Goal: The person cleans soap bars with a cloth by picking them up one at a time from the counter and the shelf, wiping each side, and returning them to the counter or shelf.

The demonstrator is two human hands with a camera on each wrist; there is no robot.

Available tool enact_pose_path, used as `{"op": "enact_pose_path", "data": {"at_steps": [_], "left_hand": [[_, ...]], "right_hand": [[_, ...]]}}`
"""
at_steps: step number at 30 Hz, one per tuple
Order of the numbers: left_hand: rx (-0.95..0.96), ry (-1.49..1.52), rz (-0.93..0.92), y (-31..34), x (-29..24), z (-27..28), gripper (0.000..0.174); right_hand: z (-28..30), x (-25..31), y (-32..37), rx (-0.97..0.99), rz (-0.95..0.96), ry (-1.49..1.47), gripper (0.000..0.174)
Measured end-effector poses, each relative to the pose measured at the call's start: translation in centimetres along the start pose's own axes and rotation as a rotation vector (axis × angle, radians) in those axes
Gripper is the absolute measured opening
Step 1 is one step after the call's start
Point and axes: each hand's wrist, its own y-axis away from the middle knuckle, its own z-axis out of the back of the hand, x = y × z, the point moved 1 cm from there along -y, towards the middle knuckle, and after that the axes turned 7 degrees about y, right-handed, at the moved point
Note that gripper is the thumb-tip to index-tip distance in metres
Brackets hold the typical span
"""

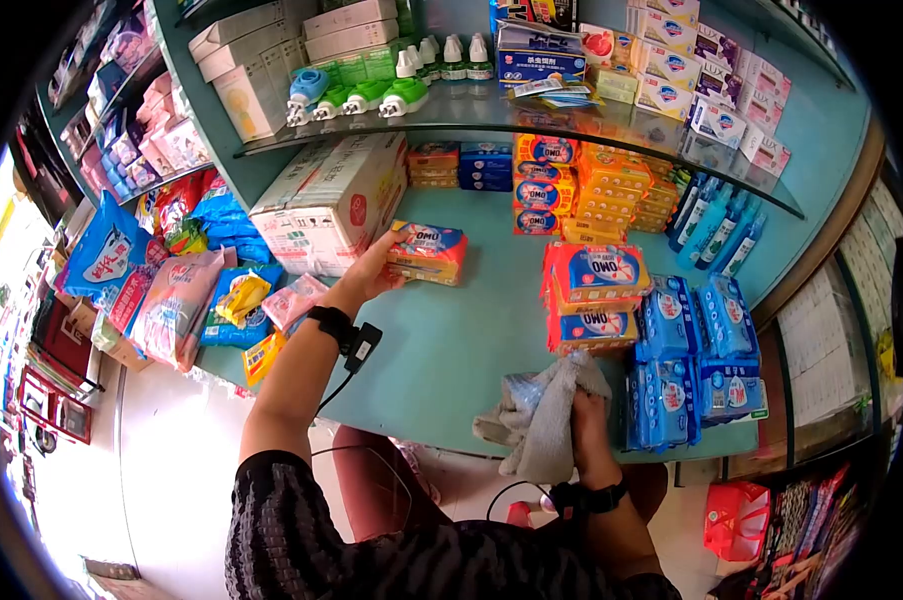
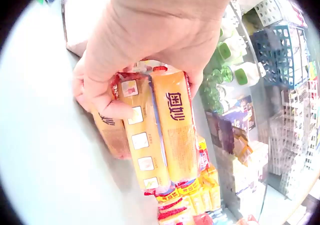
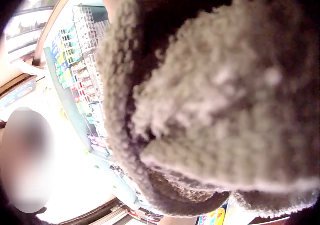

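My left hand (image 1: 373, 268) grips one end of an orange OMO soap pack (image 1: 427, 252) beside the large carton. In the left wrist view the fingers of this hand (image 2: 150, 39) curl over the wrapped orange bars (image 2: 172, 125). At the shelf's front edge my right hand (image 1: 593, 432) holds a bunched grey cloth (image 1: 546, 420), which hangs from the fingers. The same cloth (image 3: 215, 99) fills most of the right wrist view and hides the hand's fingers.
Stacked OMO packs (image 1: 593, 285) and blue packages (image 1: 671, 370) stand at the right of the green shelf (image 1: 421, 370). A large carton (image 1: 326, 200) stands behind my left hand, bagged detergents (image 1: 176, 300) lie farther left, and a glass shelf (image 1: 471, 118) crosses above.
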Motion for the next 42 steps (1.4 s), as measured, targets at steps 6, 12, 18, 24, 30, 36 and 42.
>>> {"op": "enact_pose_path", "data": {"at_steps": [6, 12, 18, 24, 30, 36, 42], "left_hand": [[-0.163, -0.129, -0.033, 4.6, 0.3, 2.0, 0.049], [-0.255, -0.35, -0.114, 5.9, -0.1, 2.0, 0.05], [-0.223, -0.446, -0.231, 7.1, 0.1, 2.3, 0.05], [-0.402, -0.691, -0.36, 6.9, 0.9, 2.2, 0.045], [-0.497, -1.025, -0.63, 9.1, 2.4, 1.3, 0.048], [-0.416, -0.838, -0.622, 11.0, 3.4, 0.7, 0.047], [-0.289, -0.553, -0.824, 13.9, 5.4, -1.8, 0.044]], "right_hand": [[-0.3, 0.1, 0.4, -0.004, 0.077, 0.021, 0.026], [0.9, -1.2, -0.2, 0.029, 0.059, 0.072, 0.028], [0.7, -1.8, -0.5, -0.041, 0.08, 0.079, 0.031], [0.7, -1.3, 0.0, -0.015, 0.062, 0.067, 0.029], [0.6, -0.7, 0.4, 0.024, 0.031, 0.107, 0.03], [0.1, -0.4, 0.6, -0.067, 0.105, 0.185, 0.03], [-0.3, -0.2, 1.3, -0.007, 0.238, 0.249, 0.029]]}}
